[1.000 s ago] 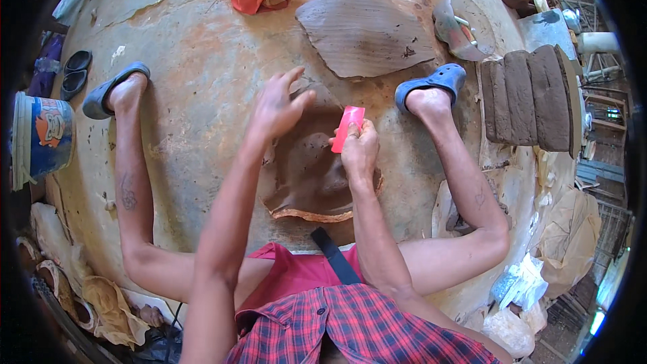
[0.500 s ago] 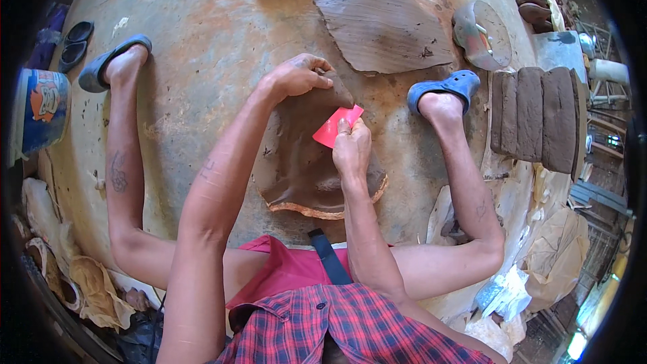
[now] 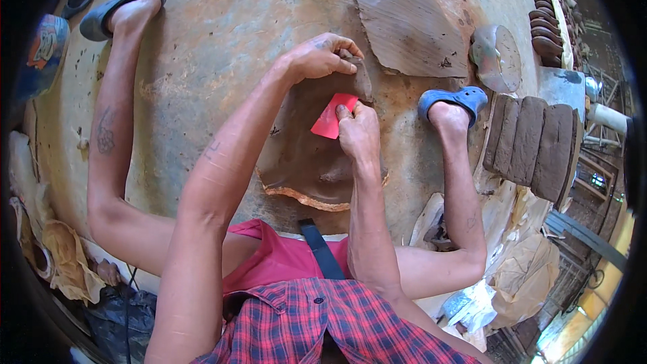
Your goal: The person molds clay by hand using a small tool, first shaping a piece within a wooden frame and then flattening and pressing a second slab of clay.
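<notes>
Between my legs lies a broad piece of wet brown clay (image 3: pixel 303 168), with a rough orange edge on its near side. My left hand (image 3: pixel 327 58) is closed on the clay's raised far edge, thumb on one side and fingers curled over the other. In my right hand (image 3: pixel 359 133) is a flat pink-red scraper (image 3: pixel 333 116), pinched between thumb and fingers. The scraper is over the clay's inner face, just below the raised edge; whether it touches the surface I cannot tell.
A flat grey-brown clay slab (image 3: pixel 411 27) lies beyond on the floor, beside a round metal tin (image 3: pixel 495 58). Thick clay blocks (image 3: pixel 532 141) stand to the right of my blue clog (image 3: pixel 451 102). Crumpled brown paper (image 3: pixel 526 273) lies near right, and a bucket (image 3: pixel 44 57) stands far left.
The scraper has moved from the clay's raised edge back toward the left, over the inner face. My left hand keeps its hold on the edge. The whole view has shifted slightly.
</notes>
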